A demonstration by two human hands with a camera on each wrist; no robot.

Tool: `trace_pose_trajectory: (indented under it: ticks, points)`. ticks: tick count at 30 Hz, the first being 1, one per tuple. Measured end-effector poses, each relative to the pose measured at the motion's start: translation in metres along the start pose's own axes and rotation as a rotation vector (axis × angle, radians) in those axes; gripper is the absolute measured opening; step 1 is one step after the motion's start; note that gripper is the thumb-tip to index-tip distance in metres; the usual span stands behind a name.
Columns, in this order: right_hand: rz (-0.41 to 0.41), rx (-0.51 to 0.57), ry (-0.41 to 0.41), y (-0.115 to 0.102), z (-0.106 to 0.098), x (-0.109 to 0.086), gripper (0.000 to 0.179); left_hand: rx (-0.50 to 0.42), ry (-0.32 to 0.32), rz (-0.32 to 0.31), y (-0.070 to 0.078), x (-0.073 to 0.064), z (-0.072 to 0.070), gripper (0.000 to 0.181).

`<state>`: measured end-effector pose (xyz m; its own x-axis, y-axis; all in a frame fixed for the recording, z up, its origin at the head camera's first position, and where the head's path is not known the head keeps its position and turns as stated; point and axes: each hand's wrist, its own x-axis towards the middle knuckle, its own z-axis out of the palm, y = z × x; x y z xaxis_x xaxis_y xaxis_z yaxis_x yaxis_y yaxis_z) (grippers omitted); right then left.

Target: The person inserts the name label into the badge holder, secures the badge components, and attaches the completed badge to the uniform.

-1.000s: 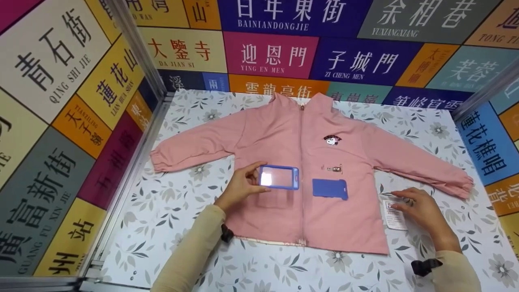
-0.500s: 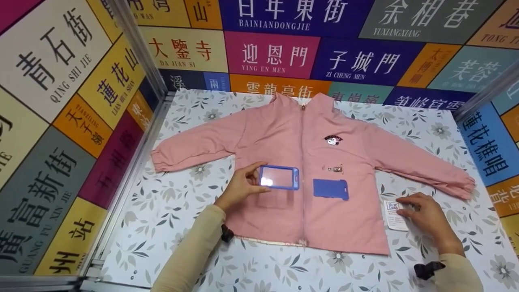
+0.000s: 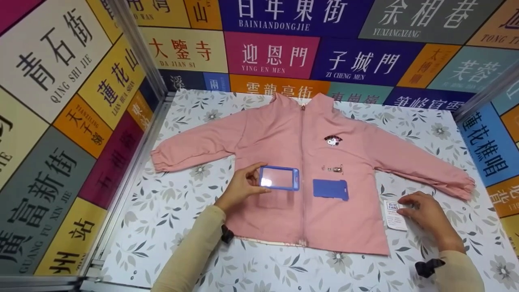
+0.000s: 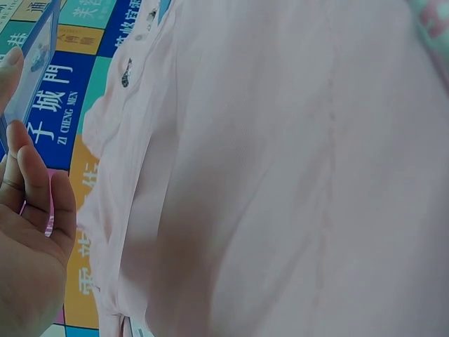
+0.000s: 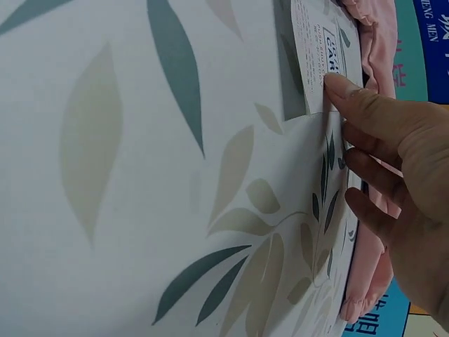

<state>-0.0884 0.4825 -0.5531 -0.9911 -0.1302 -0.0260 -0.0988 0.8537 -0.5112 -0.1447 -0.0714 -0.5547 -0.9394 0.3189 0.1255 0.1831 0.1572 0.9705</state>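
In the head view my left hand (image 3: 239, 184) pinches a blue-framed card holder (image 3: 279, 177) with a clear window by its left end, held above a pink jacket (image 3: 267, 142). The same holder (image 4: 35, 67) shows at the upper left of the left wrist view. A flat blue holder piece (image 3: 330, 189) lies on the jacket, right of the zipper. My right hand (image 3: 425, 215) pinches a white printed card (image 3: 394, 217) at its upper right edge, just beside the jacket's hem. In the right wrist view the thumb overlaps the card (image 5: 309, 56), which stands tilted with a shadow beside it.
A small metal clip (image 3: 335, 169) lies on the jacket above the blue piece. The jacket is spread flat on a leaf-patterned tabletop (image 3: 170, 211). Panels with street names (image 3: 271, 54) wall in the back and sides, with a metal frame (image 3: 140, 44) at the left corner.
My right hand has closed in on the white card, its thumb and index finger coming together at the card's edge. The left hand and the blue-framed holder have stayed in place.
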Motion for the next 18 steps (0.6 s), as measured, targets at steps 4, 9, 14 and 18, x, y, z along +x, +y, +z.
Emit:
trace_pose_trajectory:
  ticks: [4,9,14,18]
  points:
    - [0.008,-0.004,-0.018,-0.002,-0.001,0.002,0.026,0.002,0.003,-0.016,0.016,-0.004,0.0,0.073]
    - [0.017,-0.009,-0.039,-0.002,-0.003,0.003,0.03,-0.008,0.013,-0.013,0.025,-0.006,0.0,0.072]
    - [0.013,-0.018,-0.053,-0.002,-0.003,0.006,0.026,-0.004,0.01,-0.015,0.024,-0.006,0.0,0.073]
    - [0.015,-0.009,-0.071,-0.003,-0.003,0.009,0.023,0.001,0.006,-0.012,0.023,-0.006,0.001,0.073]
